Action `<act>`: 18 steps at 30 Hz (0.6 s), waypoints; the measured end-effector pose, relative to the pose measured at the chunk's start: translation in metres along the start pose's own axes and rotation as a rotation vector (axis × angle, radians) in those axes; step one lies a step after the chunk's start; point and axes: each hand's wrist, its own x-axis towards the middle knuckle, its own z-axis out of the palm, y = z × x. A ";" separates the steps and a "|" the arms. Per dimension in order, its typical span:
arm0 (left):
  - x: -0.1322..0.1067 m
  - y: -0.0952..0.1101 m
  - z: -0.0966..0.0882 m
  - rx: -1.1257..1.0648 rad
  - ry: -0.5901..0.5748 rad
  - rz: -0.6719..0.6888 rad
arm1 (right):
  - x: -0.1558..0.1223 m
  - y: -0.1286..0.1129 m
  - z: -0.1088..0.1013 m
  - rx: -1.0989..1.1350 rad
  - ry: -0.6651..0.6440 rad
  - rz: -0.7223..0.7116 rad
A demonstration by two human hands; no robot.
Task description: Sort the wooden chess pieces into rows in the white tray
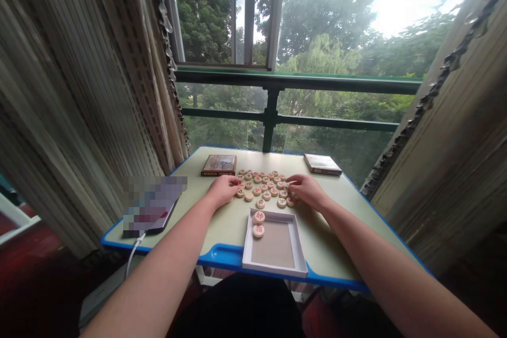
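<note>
Several round wooden Chinese chess pieces (266, 195) lie loosely grouped on the table, face up with red or dark characters; one pale disc (249, 197) shows no clear mark. My left hand (224, 190) rests at the group's left edge, its fingers apart and touching or nearly touching the outer pieces. At the right edge, my right hand (308, 190) reaches over the outermost pieces with fingers spread, partly hiding them. Nearer me is a shallow white box tray (299, 245). Two red-marked pieces (259, 217) sit along its left side, one behind the other.
A brown patterned box (219, 164) stands at the back left, and a flat pale box (322, 163) at the back right. On the left lies a blurred-out device (154, 206) with a white cable (134, 254). Blue trim (222, 254) edges the table. Curtains flank the window.
</note>
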 end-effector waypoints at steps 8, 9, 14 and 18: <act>0.007 -0.011 0.005 0.028 -0.005 0.039 | 0.002 0.001 0.007 -0.046 0.069 -0.204; 0.006 -0.010 0.005 0.029 0.008 0.040 | 0.003 -0.001 0.008 -0.055 0.070 -0.258; 0.002 -0.005 0.003 0.058 0.000 0.073 | 0.026 -0.026 0.018 -0.277 -0.093 -0.417; 0.002 -0.002 0.000 0.099 0.027 0.086 | 0.057 -0.045 0.031 -0.386 -0.182 -0.470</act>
